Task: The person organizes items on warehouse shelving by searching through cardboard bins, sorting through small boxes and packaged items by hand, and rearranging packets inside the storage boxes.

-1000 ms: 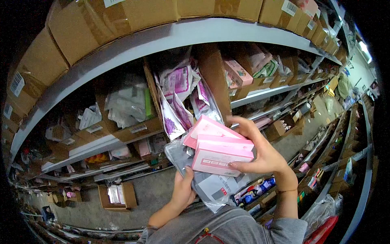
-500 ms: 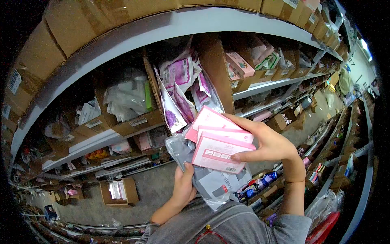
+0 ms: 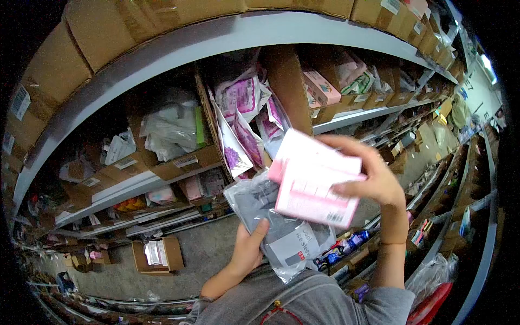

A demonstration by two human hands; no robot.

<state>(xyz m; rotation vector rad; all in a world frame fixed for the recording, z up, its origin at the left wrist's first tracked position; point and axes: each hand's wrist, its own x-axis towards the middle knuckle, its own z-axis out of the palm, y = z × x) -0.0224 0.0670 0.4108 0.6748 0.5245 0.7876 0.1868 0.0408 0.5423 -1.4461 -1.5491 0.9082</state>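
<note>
My left hand (image 3: 249, 246) grips a clear plastic packet of dark grey sleeves (image 3: 265, 208), its thumb lying on top. A pale label on the packet reads something like "cool ice sleeve". Pinched in my right hand (image 3: 368, 173) are several flat pink-and-white boxes (image 3: 319, 189), fanned out, with a barcode on the nearest one. They are blurred a little by motion and overlap the packet's right upper part. Just beyond both hands, a cardboard bin (image 3: 290, 81) holds purple-and-white pouches (image 3: 241, 100) with printed flowers.
Neighbouring shelf bins hold clear plastic bags (image 3: 170, 130) on the left and a pink box (image 3: 322, 88) on the right. A grey shelf beam (image 3: 260, 30) arches above, under closed cartons (image 3: 162, 16). On the floor stands an open carton (image 3: 174, 253) with white packets.
My right hand has lifted the pink boxes up and to the right, uncovering more of the sleeve packet. My left hand stays nearly in place, still on the packet.
</note>
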